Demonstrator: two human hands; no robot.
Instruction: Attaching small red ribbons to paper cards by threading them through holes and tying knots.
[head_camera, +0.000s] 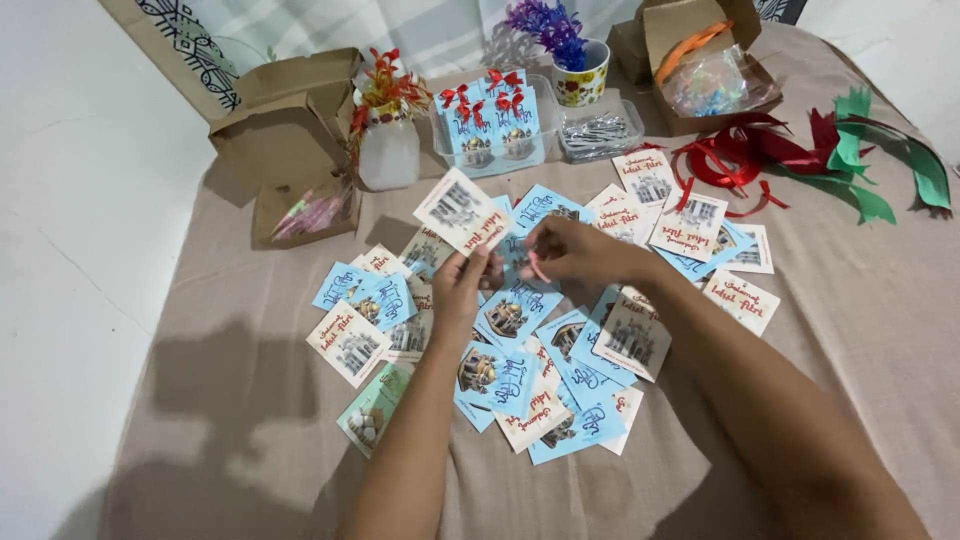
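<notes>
White card (462, 213) pinched in left hand (462, 285), right hand (570, 252) pinching pink strip (538, 266) beside it.

A white card (462, 212) with a building picture is pinched in the left hand (462, 285), above a loose scatter of light blue and cream cards (520, 370) on the beige cloth. Blue cards with red bows (492, 122) stand in a clear tray behind. Open brown cardboard boxes (290, 130) sit at both far corners.
</notes>
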